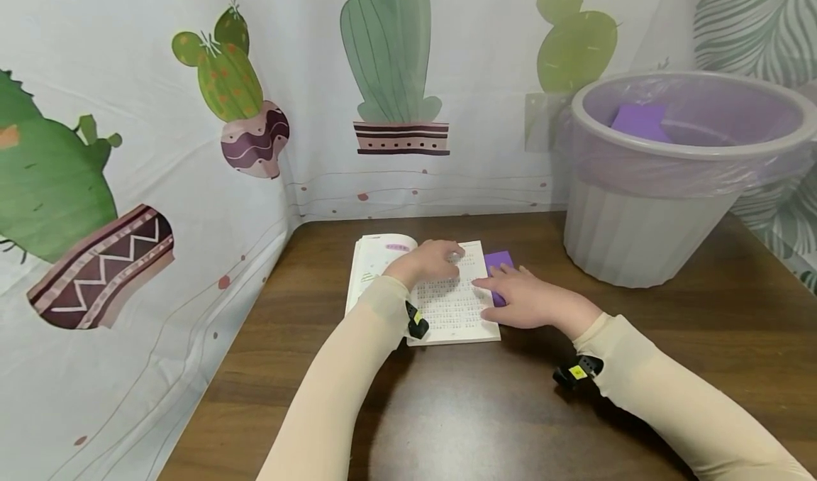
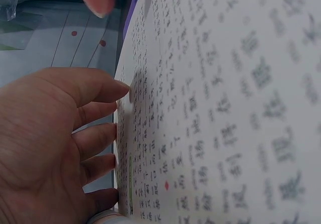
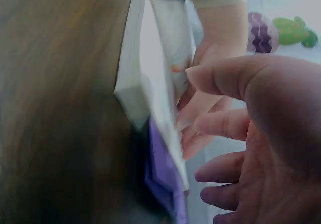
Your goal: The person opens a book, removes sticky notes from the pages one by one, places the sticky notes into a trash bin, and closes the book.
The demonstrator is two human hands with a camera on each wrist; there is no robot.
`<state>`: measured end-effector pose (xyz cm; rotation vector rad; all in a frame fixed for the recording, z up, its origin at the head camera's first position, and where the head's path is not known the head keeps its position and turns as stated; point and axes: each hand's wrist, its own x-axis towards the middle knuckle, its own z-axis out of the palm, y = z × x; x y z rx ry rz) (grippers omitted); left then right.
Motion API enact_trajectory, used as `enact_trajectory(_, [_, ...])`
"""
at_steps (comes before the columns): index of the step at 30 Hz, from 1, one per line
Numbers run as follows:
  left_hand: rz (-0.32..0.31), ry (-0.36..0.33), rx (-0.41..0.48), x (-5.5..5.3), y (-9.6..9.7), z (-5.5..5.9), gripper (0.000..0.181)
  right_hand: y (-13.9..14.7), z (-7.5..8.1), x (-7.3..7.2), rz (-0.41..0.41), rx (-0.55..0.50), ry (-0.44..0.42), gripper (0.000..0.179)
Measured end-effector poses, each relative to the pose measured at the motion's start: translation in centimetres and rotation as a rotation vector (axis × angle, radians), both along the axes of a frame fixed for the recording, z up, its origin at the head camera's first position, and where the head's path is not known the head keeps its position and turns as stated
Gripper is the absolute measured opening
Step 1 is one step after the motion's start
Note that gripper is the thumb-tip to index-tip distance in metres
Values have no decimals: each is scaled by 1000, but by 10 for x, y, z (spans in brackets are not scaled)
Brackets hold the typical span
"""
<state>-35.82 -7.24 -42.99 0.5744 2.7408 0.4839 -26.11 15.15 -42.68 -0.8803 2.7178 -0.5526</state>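
An open book (image 1: 447, 321) with printed text lies on the table, its pages spread to the left and right. Across the right page reaches my left hand (image 1: 430, 260); in the left wrist view its slightly bent fingertips touch the paper. My right hand (image 1: 526, 298) is at the page's right edge with fingers spread and nothing gripped. A flat purple thing (image 1: 500, 260) sticks out from beneath the book's right side, partly covered by the right hand. The right wrist view shows this purple piece (image 3: 163, 169) under the pages; its kind is unclear.
A pale bin (image 1: 628, 233) with a plastic liner stands at the back right of the brown table (image 1: 459, 410). Another purple piece (image 1: 640, 120) shows inside it. A cactus-printed curtain (image 1: 313, 76) hangs behind.
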Motion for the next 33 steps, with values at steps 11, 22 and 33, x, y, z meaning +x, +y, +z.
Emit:
enact_trajectory(11, [-26,10,7,-1,1,1,58,3,8,6,72,-47,-80,67])
enact_trajectory(22, [-11,5,17,-3,-1,-3,59,14,-2,-16,-95,-570,-384,49])
enact_trajectory(33, [13,-14,98,-3,-2,-3,49,10,-15,-21,-55,-491,-342,45])
